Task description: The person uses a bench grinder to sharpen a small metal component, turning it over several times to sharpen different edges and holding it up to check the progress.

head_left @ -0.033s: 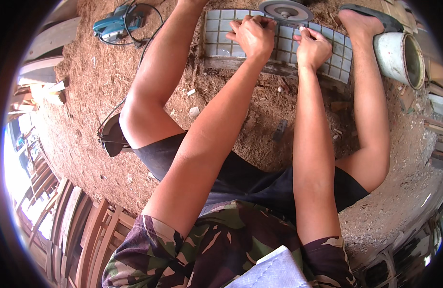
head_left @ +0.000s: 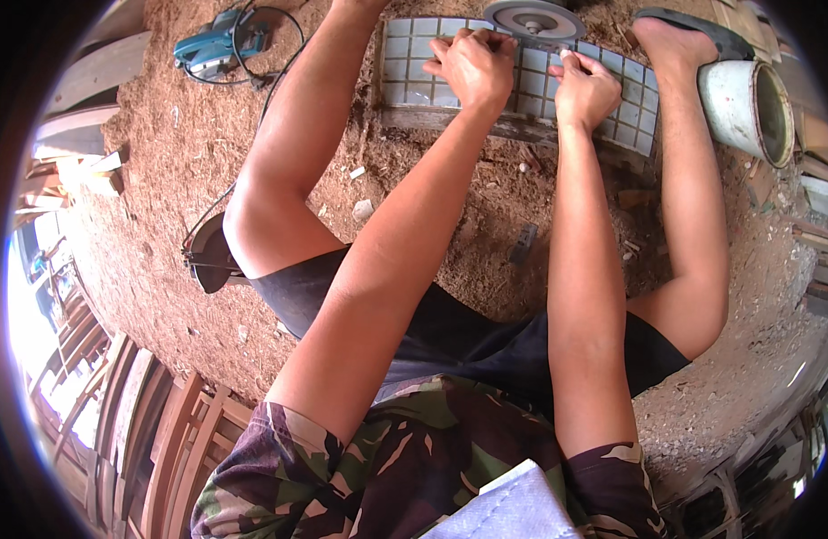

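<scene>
While both hands work over the grey tiled panel point(head_left: 522, 85) lying on the sawdust floor point(head_left: 162, 180), the left hand point(head_left: 472, 67) rests curled on its tiles, grip unclear. The right hand point(head_left: 586, 90) pinches a small white piece point(head_left: 567, 56) just beside the round grinding disc point(head_left: 532, 18) at the panel's far edge.

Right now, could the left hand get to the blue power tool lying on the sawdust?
Probably, with a stretch. The left hand rests on the tiled panel; the blue power tool lies farther left, beyond the raised left knee, which the arm would have to clear.
</scene>
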{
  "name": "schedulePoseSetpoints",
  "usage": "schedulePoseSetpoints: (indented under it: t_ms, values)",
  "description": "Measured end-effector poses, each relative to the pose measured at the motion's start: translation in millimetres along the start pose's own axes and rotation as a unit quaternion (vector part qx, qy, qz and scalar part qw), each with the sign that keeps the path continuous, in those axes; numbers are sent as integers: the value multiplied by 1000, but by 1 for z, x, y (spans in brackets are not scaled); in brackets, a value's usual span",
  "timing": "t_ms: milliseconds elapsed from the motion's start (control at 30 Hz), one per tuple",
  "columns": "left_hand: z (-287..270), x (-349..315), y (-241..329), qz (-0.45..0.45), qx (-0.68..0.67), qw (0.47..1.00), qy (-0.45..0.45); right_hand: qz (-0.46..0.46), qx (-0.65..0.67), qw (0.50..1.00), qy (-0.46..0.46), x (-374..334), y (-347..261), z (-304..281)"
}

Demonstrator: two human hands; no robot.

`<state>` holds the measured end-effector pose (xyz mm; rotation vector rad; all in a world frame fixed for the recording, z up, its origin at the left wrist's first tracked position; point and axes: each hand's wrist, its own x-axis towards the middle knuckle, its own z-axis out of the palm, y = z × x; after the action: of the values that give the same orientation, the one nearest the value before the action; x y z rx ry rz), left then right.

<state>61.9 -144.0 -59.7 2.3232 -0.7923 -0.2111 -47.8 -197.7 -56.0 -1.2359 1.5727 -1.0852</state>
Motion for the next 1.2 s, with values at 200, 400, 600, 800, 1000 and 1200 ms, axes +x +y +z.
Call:
schedulePoseSetpoints:
  t_ms: [200, 400, 600, 800, 1000, 1200]
  values:
    - [2, -3, 2, 18, -11, 1000, 21, -12, -16, 1000, 2, 2, 2, -2]
    - [1, -5, 5, 17, -10, 1000, 13, 4, 4, 1000, 4, 4, 2, -4]
    - [1, -8, 9, 8, -14, 1000, 13, -6, 0, 1000, 3, 5, 3, -6]
    - [3, -7, 8, -6, -19, 1000, -3, -12, 5, 1000, 5, 6, 3, -7]
    - [5, -11, 12, 8, -24, 1000, 10, -7, 10, 1000, 12, 8, 4, -10]
    - [7, -14, 18, 9, -22, 999, 23, 1, -2, 1000, 12, 11, 4, -12]
